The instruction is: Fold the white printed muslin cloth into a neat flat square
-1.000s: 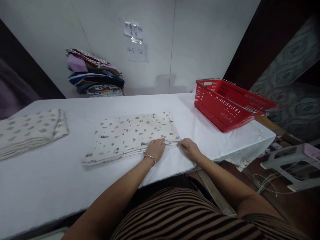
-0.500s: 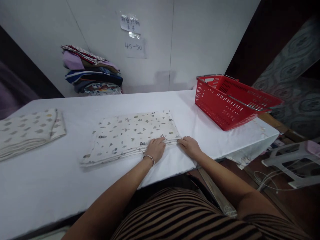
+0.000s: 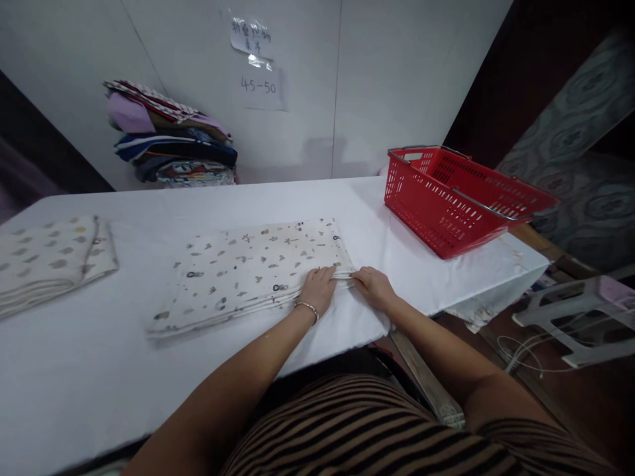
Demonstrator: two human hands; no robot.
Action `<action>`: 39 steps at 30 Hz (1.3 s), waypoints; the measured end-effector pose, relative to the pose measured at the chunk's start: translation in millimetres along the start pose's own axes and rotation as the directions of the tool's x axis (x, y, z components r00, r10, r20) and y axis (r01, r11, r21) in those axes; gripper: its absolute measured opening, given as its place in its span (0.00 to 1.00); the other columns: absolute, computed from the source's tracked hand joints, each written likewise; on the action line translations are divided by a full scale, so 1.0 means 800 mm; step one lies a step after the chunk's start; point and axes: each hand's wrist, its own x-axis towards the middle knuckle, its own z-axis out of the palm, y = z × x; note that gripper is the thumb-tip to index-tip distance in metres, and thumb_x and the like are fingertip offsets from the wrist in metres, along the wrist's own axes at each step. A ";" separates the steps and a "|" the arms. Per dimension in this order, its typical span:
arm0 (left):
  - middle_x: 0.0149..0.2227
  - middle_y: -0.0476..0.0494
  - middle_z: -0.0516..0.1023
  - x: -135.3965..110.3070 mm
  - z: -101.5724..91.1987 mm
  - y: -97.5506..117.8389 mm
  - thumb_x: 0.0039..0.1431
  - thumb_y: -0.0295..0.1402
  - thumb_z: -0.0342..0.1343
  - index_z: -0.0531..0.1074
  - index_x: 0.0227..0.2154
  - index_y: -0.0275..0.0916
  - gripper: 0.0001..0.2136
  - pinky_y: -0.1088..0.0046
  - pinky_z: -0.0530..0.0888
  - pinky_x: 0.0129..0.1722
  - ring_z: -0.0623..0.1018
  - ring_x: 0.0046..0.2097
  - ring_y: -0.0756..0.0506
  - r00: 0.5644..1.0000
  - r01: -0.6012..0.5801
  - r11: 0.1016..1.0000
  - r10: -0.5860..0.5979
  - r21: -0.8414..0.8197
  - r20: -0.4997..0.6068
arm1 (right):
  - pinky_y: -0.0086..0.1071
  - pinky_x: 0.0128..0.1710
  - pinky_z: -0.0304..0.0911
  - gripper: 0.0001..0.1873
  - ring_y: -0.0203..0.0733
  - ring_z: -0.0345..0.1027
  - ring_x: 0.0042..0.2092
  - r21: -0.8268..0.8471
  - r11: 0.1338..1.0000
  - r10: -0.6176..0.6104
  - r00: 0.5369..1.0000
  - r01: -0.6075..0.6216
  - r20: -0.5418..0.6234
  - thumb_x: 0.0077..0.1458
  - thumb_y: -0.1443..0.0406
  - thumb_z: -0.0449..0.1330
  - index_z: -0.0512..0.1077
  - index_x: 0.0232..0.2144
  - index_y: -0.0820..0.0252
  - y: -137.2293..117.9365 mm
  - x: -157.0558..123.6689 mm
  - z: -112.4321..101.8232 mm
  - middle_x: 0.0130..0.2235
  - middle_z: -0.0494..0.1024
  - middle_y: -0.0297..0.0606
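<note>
A folded cream cloth with small printed motifs (image 3: 248, 271) lies flat on the white-covered table (image 3: 149, 370). My left hand (image 3: 317, 289), with a bracelet at the wrist, rests on the cloth's near right corner, its fingers curled over the edge. My right hand (image 3: 373, 287) is just to the right of that corner, fingers pinched on the cloth's edge layers. Both hands nearly touch each other at the corner.
A second folded patterned cloth (image 3: 49, 261) lies at the table's left. A red plastic basket (image 3: 456, 201) stands at the right end. A pile of folded fabrics (image 3: 169, 142) sits against the back wall under paper notes (image 3: 260, 86). A white stool (image 3: 580, 317) stands on the floor at right.
Both hands have stayed at the cloth's near right corner, shifting slightly closer together. The view has drifted a little to the right.
</note>
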 end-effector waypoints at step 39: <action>0.57 0.43 0.66 0.016 0.003 0.017 0.58 0.29 0.48 0.74 0.31 0.42 0.09 0.56 0.59 0.56 0.63 0.58 0.44 0.995 -0.002 0.939 -0.031 -0.345 -0.092 | 0.31 0.41 0.62 0.16 0.38 0.66 0.41 0.272 0.961 -0.026 0.995 0.051 -0.092 0.59 0.69 0.49 0.68 0.48 0.54 0.011 -0.014 0.013 0.39 0.73 0.37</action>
